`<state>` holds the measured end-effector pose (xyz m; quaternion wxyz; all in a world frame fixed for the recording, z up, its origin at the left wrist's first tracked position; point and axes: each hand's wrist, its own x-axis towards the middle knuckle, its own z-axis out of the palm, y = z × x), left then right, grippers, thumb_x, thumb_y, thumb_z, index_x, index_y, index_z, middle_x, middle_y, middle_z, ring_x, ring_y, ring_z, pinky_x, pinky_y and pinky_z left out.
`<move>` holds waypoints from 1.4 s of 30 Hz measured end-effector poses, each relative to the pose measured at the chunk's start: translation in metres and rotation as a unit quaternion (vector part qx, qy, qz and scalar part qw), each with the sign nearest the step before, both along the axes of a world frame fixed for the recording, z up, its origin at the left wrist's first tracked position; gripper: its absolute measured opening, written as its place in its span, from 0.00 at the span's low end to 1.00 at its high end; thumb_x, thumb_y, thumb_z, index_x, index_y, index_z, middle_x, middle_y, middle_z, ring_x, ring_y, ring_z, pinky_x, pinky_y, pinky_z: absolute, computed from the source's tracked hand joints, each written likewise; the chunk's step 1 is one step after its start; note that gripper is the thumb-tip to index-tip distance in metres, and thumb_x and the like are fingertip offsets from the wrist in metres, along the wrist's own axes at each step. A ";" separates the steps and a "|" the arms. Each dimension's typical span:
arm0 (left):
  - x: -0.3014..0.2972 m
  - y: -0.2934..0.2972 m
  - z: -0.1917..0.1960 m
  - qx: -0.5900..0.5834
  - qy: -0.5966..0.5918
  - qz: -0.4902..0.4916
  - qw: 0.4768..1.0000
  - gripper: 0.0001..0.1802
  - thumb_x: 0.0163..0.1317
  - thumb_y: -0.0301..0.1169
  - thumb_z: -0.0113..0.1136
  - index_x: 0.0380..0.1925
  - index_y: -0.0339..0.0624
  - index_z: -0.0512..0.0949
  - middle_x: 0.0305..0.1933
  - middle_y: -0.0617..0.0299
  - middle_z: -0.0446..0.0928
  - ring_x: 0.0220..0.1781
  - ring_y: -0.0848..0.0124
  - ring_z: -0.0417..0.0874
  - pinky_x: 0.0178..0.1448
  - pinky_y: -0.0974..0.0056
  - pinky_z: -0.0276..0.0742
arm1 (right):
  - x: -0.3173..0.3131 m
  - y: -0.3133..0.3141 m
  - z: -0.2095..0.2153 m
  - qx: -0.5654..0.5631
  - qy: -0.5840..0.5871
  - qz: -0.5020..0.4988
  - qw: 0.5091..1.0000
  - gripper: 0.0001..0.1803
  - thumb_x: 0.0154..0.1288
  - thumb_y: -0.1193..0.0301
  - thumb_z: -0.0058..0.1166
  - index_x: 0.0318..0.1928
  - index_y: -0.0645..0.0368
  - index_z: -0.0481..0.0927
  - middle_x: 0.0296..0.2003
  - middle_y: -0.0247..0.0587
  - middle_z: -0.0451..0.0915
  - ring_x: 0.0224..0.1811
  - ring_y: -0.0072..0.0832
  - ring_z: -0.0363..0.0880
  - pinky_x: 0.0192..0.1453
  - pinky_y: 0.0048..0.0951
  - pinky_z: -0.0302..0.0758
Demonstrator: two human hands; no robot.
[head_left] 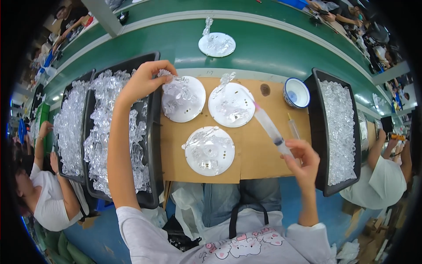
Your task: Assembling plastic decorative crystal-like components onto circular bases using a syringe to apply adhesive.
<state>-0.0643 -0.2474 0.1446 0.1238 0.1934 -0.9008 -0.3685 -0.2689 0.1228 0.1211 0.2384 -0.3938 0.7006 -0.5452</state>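
Left hand: the left hand point(143, 81) sits upper left of centre, fingers pinched on a clear plastic piece point(166, 74) held at the top edge of the upper-left white disc point(183, 99).
Right hand: the right hand point(303, 159) sits right of centre, closed around the rear end of a syringe point(269, 126); the pink tip points up-left and ends just beside the upper-middle white disc point(231, 104).
Discs: a third white disc point(209, 151) lies at frame centre, below the other two; all three carry clear plastic figures and rest on a brown cardboard sheet point(259, 154).
Far disc: a fourth white disc point(216, 44) with a clear figure stands at upper centre on the green belt point(263, 48), well apart from both hands.
Left trays: two black trays point(154, 132) heaped with clear parts fill the left side; the left forearm crosses over the nearer one.
Right tray: a black tray point(317, 132) of smaller clear pieces stands just beside the right hand.
Bowl: a blue-and-white bowl point(296, 93) sits upper right on the cardboard, next to that tray.
Spare syringe: a second small syringe point(293, 127) lies on the cardboard between the held syringe and the right tray.
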 end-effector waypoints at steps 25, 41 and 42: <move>-0.242 -0.088 -0.058 0.035 -0.062 0.225 0.972 0.12 0.48 0.32 0.59 0.23 0.31 0.78 0.19 0.54 0.79 0.19 0.67 0.82 0.24 0.64 0.78 | -0.012 0.022 -0.057 0.135 0.134 -0.098 0.977 0.29 0.49 0.73 0.62 0.54 0.60 0.67 0.42 0.43 0.76 0.39 0.32 0.77 0.42 0.30 0.74; -0.112 0.206 0.090 -0.120 -0.130 -0.066 0.982 0.08 0.50 0.22 0.57 0.33 0.36 0.80 0.31 0.49 0.79 0.28 0.62 0.81 0.35 0.65 0.75 | -0.081 0.123 0.032 0.065 0.191 -0.177 0.963 0.14 0.54 0.76 0.56 0.43 0.60 0.78 0.39 0.39 0.79 0.39 0.23 0.76 0.37 0.22 0.71; -0.106 0.217 0.074 -0.080 -0.130 -0.078 0.985 0.09 0.50 0.23 0.58 0.33 0.37 0.80 0.32 0.48 0.79 0.29 0.58 0.81 0.36 0.63 0.75 | -0.098 0.126 0.037 0.090 0.221 -0.196 0.951 0.11 0.56 0.76 0.55 0.41 0.59 0.78 0.37 0.37 0.80 0.38 0.22 0.77 0.37 0.22 0.71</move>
